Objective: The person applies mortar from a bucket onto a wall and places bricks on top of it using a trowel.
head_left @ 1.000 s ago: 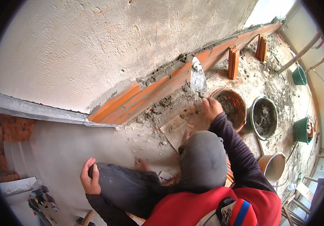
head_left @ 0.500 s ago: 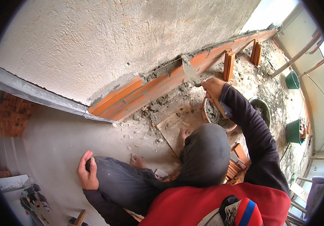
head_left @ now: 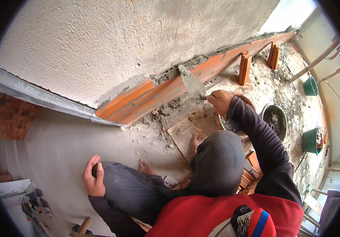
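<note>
One course of orange bricks (head_left: 158,94) is already laid along the foot of the rendered wall (head_left: 118,47), running from 8 o'clock to 1 o'clock. A trowel (head_left: 189,81) is held in the right hand (head_left: 219,102), fingers closed around its handle, its blade pressed to a mortared gap on top of the course just above centre. Judging by that gap, the top is only partly bedded and further courses remain. The left hand (head_left: 93,177) is rested on the knee at 7 o'clock, fingers loosely curled, nothing held. Two spare bricks (head_left: 244,68) are stood upright at 1 o'clock. Two mortar tubs (head_left: 274,118) are seen right of centre, two green buckets (head_left: 310,140) at 3 o'clock.
</note>
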Tool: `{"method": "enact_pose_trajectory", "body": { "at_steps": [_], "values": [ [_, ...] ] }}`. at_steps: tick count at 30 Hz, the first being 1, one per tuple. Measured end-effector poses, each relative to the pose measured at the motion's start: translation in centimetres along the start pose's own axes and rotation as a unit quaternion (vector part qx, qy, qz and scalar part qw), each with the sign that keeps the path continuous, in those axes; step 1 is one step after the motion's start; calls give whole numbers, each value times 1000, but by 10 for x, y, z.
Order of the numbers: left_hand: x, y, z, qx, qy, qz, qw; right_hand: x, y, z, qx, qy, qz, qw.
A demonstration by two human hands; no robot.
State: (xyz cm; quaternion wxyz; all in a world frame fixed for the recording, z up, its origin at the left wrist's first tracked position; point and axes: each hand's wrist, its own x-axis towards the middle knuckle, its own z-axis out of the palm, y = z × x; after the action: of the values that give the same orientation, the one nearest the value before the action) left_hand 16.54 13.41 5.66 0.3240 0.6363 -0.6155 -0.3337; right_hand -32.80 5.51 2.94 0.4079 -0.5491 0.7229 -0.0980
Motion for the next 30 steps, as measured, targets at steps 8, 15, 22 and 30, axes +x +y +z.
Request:
{"method": "enact_pose_trajectory", "body": {
  "at_steps": [8, 15, 22, 30],
  "values": [
    [2, 3, 1, 5, -7, -14, 1000, 18, 35, 41, -14, 87, -132, 987],
    [3, 4, 4, 12, -4, -25, 1000, 36, 39, 92, -58, 127, -165, 976],
    [6, 6, 4, 34, -14, -19, 999, 60, 55, 130, -123, 167, -127, 970],
    [3, 3, 2, 24, -10, -28, 999, 40, 83, 145, -51, 193, -125, 972]
  ]
}}
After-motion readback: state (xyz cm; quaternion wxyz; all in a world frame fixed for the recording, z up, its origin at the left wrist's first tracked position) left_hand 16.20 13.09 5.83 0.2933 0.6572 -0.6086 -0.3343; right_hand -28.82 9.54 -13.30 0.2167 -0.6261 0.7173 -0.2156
